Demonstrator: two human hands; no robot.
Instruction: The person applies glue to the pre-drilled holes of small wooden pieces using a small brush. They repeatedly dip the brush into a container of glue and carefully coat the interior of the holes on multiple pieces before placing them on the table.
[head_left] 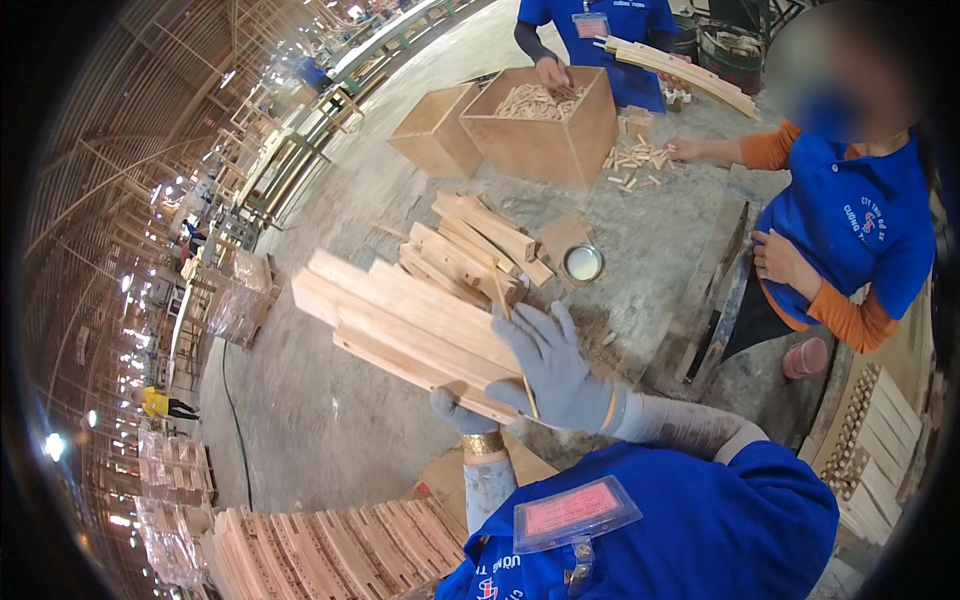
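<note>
A bundle of pale wooden slats is held up in front of me, slanting to the upper left. My left hand, in a grey glove, is closed around its near end. My gloved right hand is at the same end, fingers partly extended, with a thin yellowish stick held against the palm. The stick crosses in front of the slats; what its far tip touches cannot be made out. Beyond the bundle, more wooden pieces lie in a loose pile beside an open tin of whitish liquid.
Wooden boxes stand ahead, one filled with dowels, where a co-worker's hand reaches. Another co-worker's hand touches loose dowels. Slotted wooden parts are stacked at lower left. A reddish cup stands at right.
</note>
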